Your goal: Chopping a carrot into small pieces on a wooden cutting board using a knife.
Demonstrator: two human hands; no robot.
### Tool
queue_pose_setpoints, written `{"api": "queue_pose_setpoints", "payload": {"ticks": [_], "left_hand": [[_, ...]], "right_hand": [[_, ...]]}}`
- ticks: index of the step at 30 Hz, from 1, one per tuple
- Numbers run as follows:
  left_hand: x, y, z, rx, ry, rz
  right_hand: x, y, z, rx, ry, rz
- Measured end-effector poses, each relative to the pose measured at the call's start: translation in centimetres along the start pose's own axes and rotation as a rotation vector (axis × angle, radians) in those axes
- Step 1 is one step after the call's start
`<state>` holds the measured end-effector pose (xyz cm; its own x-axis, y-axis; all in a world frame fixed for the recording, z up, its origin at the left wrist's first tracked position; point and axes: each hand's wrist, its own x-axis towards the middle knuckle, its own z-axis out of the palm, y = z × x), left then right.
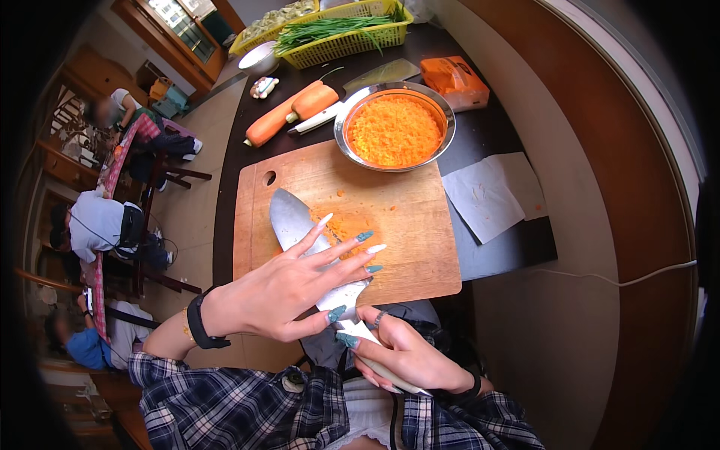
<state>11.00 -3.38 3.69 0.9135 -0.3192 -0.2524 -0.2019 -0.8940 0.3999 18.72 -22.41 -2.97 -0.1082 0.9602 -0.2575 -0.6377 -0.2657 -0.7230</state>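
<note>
My right hand is closed round the white handle of a kitchen knife, whose broad blade lies over a wooden cutting board. Spread across the blade is my left hand, its fingers apart and their tips over the far edge. Bits of minced carrot show along the blade and on the board. A steel bowl full of finely chopped carrot overlaps the board's far edge. Whole carrots lie beyond the board, beside a second white-handled knife partly hidden by the bowl.
Paper sheets lie right of the board. At the far end are an orange packet, a yellow basket of green stalks, a white bowl and a small figurine. Several people are at another table to the left.
</note>
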Motion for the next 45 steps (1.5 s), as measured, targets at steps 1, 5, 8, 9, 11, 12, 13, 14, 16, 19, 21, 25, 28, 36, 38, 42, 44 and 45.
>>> {"api": "queue_pose_setpoints", "payload": {"ticks": [1,5,8,9,11,12,13,14,16,19,21,25,28,36,38,42,44,45], "left_hand": [[0.0,0.0,0.1,0.022,0.002,0.012],[0.1,-0.3,-0.3,0.088,0.048,-0.044],[-0.1,0.0,0.0,0.052,0.022,0.010],[-0.1,-0.1,0.2,0.052,0.022,0.008],[-0.1,-0.1,0.4,0.100,0.001,0.006],[-0.1,-0.2,0.3,0.100,0.002,0.006],[-0.1,-0.3,0.0,0.113,0.012,-0.029],[-0.1,-0.5,-0.2,0.125,0.021,-0.063],[-0.4,-0.7,-0.4,0.132,0.035,-0.060],[-0.6,-0.4,-0.3,0.074,0.036,-0.043],[-0.7,-0.3,-0.2,0.008,0.025,-0.026],[-0.7,-1.2,-0.2,0.032,0.022,-0.065],[-0.9,-1.8,-0.6,0.067,0.018,-0.109],[-1.3,-3.8,-0.7,0.020,0.045,-0.147],[-1.4,-4.4,-0.3,0.013,0.081,-0.132],[-1.1,-4.9,-0.5,-0.129,0.105,-0.136],[-1.1,-5.9,-0.3,-0.254,0.157,-0.114],[-1.0,-6.1,-0.2,-0.372,0.204,-0.093]], "right_hand": [[0.0,0.0,0.0,-0.013,-0.008,0.024],[0.0,0.2,-0.2,-0.018,-0.017,0.038],[-0.1,0.2,-0.1,-0.038,0.004,0.049],[-0.1,0.3,-0.2,-0.038,-0.003,0.048],[-0.1,0.2,-0.2,-0.038,-0.012,0.048],[-0.1,0.1,-0.1,-0.032,-0.009,0.050],[-0.1,0.0,-0.1,-0.027,-0.006,0.052],[-0.1,0.0,-0.2,-0.028,-0.006,0.052],[-0.1,0.3,-0.4,-0.022,-0.023,0.033],[-0.2,0.2,-0.2,-0.026,-0.009,0.025],[-0.2,0.2,0.0,-0.034,0.014,0.020],[-0.4,0.3,-0.2,-0.043,0.022,0.034],[-1.0,-0.2,-0.3,-0.061,0.014,0.089],[-3.8,-0.8,-1.0,-0.088,0.007,0.124],[-4.8,-1.0,-1.4,-0.096,0.008,0.151],[-7.5,-0.7,-2.3,-0.135,0.052,0.205],[-9.9,-1.9,-3.3,-0.171,0.017,0.206],[-11.4,-2.2,-3.9,-0.193,0.005,0.216]]}}
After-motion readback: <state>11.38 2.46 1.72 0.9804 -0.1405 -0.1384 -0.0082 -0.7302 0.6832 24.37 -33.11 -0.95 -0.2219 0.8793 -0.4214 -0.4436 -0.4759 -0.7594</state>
